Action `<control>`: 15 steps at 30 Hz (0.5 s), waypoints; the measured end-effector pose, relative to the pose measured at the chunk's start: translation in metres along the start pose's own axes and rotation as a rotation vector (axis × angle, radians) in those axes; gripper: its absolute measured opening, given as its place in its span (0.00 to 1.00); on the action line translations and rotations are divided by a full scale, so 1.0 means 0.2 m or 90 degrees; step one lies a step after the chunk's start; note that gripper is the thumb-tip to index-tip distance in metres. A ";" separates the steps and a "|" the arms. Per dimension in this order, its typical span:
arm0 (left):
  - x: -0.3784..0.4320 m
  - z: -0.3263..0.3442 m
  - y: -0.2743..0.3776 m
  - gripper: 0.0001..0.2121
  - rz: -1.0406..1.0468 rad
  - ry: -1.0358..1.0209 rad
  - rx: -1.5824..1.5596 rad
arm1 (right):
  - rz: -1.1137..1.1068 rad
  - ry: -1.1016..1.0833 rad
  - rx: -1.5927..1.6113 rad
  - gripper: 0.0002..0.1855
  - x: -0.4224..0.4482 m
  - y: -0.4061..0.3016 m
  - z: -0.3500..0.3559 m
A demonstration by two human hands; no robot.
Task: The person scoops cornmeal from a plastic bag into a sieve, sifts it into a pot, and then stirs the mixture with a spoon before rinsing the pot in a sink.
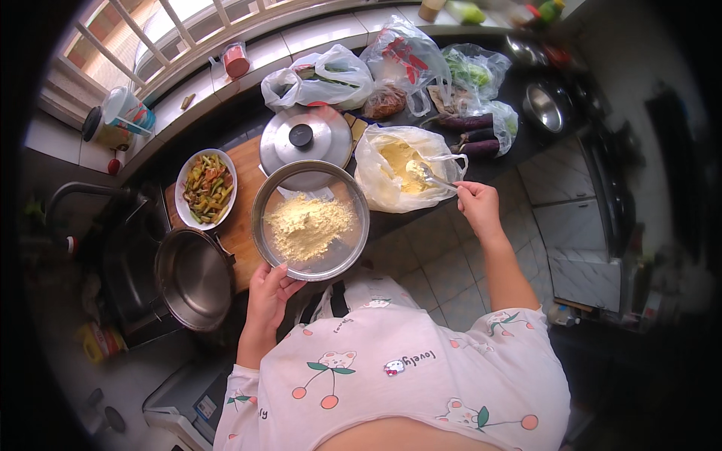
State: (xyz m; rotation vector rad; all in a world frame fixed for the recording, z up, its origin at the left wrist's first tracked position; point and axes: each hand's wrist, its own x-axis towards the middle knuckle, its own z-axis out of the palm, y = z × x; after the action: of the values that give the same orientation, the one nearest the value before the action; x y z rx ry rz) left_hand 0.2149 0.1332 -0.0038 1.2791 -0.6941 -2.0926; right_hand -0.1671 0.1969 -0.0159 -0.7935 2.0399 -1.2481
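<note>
My left hand (272, 293) grips the near rim of a round fine-mesh sieve (361, 242), in which lies a heap of pale yellow flour (307, 225). The mesh is see-through, and the edge of a domed metal lid (276, 135) shows beneath it. In my right hand (478, 207) is the handle of a metal spoon (440, 179). The spoon's bowl, with yellow flour on it, is over the flour (397, 158) inside an open white plastic bag (372, 194). This bag stands at the counter's front edge, right of the sieve.
Left of the sieve are a wooden board (245, 163), a bowl of cooked vegetables (206, 189) and a deep metal pot (194, 279) beside the sink (127, 270). Plastic bags (338, 73) and eggplants (479, 147) lie at the back. A steel bowl (544, 107) stands far right.
</note>
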 end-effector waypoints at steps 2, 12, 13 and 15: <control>0.01 0.00 0.00 0.15 -0.003 -0.006 -0.002 | 0.014 -0.020 0.055 0.10 -0.07 -0.07 -0.02; -0.09 -0.21 0.03 0.15 0.020 0.006 -0.043 | -0.232 -0.250 -0.032 0.09 -0.47 -0.56 0.52; -0.12 -0.25 0.04 0.15 0.036 0.009 -0.052 | -0.298 -0.280 -0.077 0.09 -0.51 -0.58 0.61; -0.20 -0.33 0.06 0.15 0.066 0.038 -0.064 | -0.471 -0.297 -0.110 0.10 -0.56 -0.56 0.81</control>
State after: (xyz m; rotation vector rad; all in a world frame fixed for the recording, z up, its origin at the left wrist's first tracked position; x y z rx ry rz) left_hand 0.2925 0.1437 0.0013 1.2191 -0.6076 -1.9720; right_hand 0.0462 0.1508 0.0476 -1.8405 1.5168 -1.0936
